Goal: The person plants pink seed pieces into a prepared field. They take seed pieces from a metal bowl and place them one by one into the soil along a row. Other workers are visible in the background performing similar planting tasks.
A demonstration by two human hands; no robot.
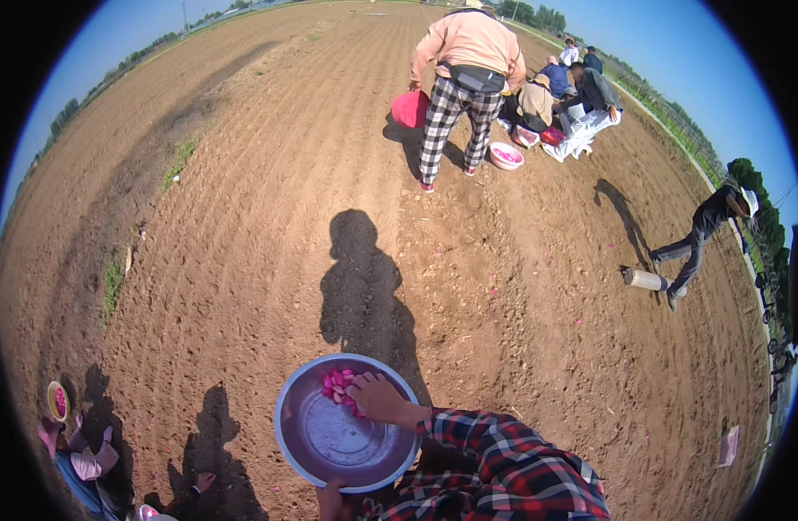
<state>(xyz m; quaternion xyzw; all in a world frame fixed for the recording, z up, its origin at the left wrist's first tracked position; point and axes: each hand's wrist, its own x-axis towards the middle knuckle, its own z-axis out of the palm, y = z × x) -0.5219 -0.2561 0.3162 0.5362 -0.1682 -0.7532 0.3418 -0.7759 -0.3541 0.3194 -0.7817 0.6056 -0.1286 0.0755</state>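
A round metal basin [330,449] is held in front of me over the soil. My left hand [332,500] grips its near rim from below, partly hidden by the basin. Inside, against the far wall, lies a small heap of bright pink pieces [337,383], perhaps coated seed pieces. My right hand [374,396] reaches into the basin, its fingertips at the heap's right side. Whether the fingers hold any pieces cannot be told.
Tilled soil [242,293] surrounds me. A person [467,58] stands ahead beside a pink-filled bowl [506,156]; others crouch beyond. At right a person [695,238] walks near a pale cylinder [645,280]. Co-workers are at lower left, near a yellow bowl [52,402].
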